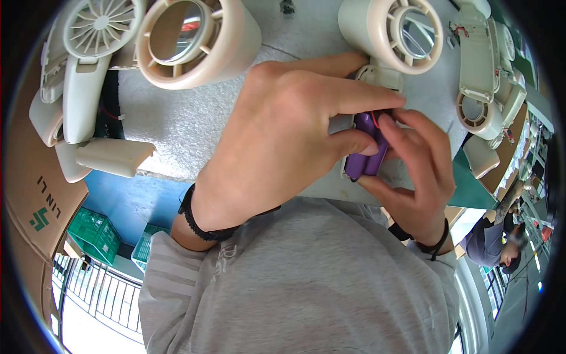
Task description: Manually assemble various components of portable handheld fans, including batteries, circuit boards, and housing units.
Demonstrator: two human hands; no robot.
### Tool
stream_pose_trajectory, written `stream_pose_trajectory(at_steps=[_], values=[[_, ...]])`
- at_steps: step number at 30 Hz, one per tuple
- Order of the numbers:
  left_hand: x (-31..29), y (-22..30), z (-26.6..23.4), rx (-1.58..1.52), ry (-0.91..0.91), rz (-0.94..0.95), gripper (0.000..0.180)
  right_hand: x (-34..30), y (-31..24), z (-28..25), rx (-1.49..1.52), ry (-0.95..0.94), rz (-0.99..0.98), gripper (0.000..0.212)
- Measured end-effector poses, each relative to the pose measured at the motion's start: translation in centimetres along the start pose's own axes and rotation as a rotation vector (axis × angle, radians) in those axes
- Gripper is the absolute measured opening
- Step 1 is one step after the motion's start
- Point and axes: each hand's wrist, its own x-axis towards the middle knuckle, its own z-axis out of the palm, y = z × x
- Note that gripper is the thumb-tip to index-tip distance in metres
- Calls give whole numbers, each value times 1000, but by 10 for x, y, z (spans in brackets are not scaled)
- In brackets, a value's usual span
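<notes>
Two purple cylindrical batteries (364, 160), side by side as a pack, lie in or over a cream handle shell (382, 76), mostly covered by my hands. My left hand (277, 133) is closed on the pack, its thumb pressing the cells and its index finger reaching across their far end. From the right, my right hand (421, 159) curls around the same pack, fingertips by a short red wire (375, 120) and thumb at the near end. A round cream fan head (362, 32) stands just beyond; whether it joins the shell is hidden.
Another fan head (239, 41) stands at the far left, near a fan with a slatted grille (88, 112) and loose handle shells (115, 154). More fan parts (477, 62) line the right edge. Green crates (94, 236) and a cardboard box (41, 200) sit lower left. A person (486, 242) is at right.
</notes>
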Motion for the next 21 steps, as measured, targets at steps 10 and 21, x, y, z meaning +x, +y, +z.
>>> stream_pose_trajectory(at_steps=[10,21], values=[[-4,5,0,-32,81,41,41,-1,-10,-4,-166,-33,-101,68],[-12,-2,4,54,179,161,67,19,-16,-2,-281,26,-151,64]])
